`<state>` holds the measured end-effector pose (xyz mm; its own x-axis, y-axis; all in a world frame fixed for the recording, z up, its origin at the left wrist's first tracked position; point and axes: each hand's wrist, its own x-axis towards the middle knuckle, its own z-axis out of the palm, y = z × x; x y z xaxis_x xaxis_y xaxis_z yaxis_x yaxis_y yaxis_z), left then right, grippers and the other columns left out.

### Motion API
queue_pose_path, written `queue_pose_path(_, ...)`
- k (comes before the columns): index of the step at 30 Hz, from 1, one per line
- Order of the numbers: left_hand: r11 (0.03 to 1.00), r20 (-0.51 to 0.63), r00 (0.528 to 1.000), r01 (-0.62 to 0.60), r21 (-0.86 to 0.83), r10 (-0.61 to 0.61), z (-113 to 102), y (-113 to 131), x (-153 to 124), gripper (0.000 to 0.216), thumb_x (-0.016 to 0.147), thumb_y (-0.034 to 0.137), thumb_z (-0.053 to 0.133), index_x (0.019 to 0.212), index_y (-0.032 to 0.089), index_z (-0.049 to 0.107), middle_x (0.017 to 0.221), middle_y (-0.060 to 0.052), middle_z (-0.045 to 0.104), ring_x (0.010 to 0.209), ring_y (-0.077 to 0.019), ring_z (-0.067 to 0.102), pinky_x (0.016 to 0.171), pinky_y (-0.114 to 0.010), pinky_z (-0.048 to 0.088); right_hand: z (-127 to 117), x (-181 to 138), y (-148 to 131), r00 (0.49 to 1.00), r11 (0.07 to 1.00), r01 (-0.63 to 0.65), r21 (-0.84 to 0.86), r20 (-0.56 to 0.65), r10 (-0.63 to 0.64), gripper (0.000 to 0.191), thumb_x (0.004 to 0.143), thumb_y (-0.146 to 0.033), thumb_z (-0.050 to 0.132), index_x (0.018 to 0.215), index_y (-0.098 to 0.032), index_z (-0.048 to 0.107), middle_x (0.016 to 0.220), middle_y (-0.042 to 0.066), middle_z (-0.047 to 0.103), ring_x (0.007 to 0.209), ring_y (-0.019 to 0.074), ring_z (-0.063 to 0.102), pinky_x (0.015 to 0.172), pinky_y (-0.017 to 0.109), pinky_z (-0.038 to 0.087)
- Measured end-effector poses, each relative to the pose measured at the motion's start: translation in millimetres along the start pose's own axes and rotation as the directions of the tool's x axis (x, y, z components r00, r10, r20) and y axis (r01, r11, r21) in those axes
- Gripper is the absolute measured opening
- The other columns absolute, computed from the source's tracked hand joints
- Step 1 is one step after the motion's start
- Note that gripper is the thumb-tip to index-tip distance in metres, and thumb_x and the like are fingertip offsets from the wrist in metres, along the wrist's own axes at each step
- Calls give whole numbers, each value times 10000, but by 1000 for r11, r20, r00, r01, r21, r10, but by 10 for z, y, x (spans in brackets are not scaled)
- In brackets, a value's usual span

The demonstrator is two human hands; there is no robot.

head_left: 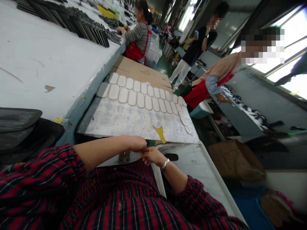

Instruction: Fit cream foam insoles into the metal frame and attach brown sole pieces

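My left hand (138,143) and my right hand (153,155) meet close in front of my body, at the near edge of a worn whitish board (115,118). Both are closed, fingertips together; whatever they pinch is too small or hidden to make out. Beneath them lies a pale work surface with a metal plate (124,156) set in it. Just beyond my hands, a yellow forked flat piece (160,133) rests on the board. Rows of pale rounded oval pads (132,98) cover the board's far part, a few trailing down its right side.
At left runs a long white table (35,64) with a row of dark strips (74,25) and stacked black pieces (19,127). Cardboard (144,72) lies behind the pads. Several people work or stand beyond. A brown carton (235,159) sits at right.
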<state>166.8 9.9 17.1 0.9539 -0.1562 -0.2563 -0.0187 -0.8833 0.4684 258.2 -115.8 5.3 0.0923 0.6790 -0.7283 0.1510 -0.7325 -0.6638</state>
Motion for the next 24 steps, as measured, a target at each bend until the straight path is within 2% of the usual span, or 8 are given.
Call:
queue_pose_path(5,997,-145,987,63,-45,-69,-44,-53,-171,238,685,105,575,864,210,691,854,-22,689,759,-161,583,697,-230,400,-31,-5,-54,997,996,-33,-84,62,39,148,774,-130,487,631,-127,523,538,-11,572,412,78,541,390,159,456)
queue_pose_path(7,990,-231,963,124,-73,-138,-29,-39,-296,229,725,133,559,913,193,673,908,-39,675,822,-172,587,729,-235,406,-71,-5,-96,996,991,-31,-128,79,42,151,799,-172,487,666,-128,546,589,5,603,440,92,567,415,185,486)
queue_pose_path(11,963,-350,898,233,-135,-266,158,59,-540,205,791,152,484,888,174,664,867,-54,657,812,-180,588,712,-247,418,-148,35,-192,1000,971,18,-238,9,-16,153,802,-228,521,692,-131,567,642,11,627,463,86,579,427,170,490)
queue_pose_path(16,956,-395,871,250,-156,-292,484,254,-702,212,813,162,471,837,187,680,869,-60,633,832,-193,562,716,-265,419,-96,139,-251,999,940,9,-342,48,8,151,710,-90,547,563,-122,558,455,-8,567,432,96,575,396,124,445)
queue_pose_path(20,957,-414,863,245,-154,-288,590,348,-752,219,808,143,470,824,185,684,885,-63,624,855,-195,539,743,-276,418,-72,175,-243,994,955,-35,-295,90,64,176,734,-65,474,577,-128,524,497,1,601,438,110,594,418,161,475)
queue_pose_path(24,954,-429,853,250,-163,-297,577,307,-727,231,831,174,457,828,194,688,868,-57,625,841,-185,541,744,-272,417,-144,141,-193,987,980,-33,-195,148,63,115,772,-116,485,670,-126,539,613,23,653,518,105,626,496,177,506)
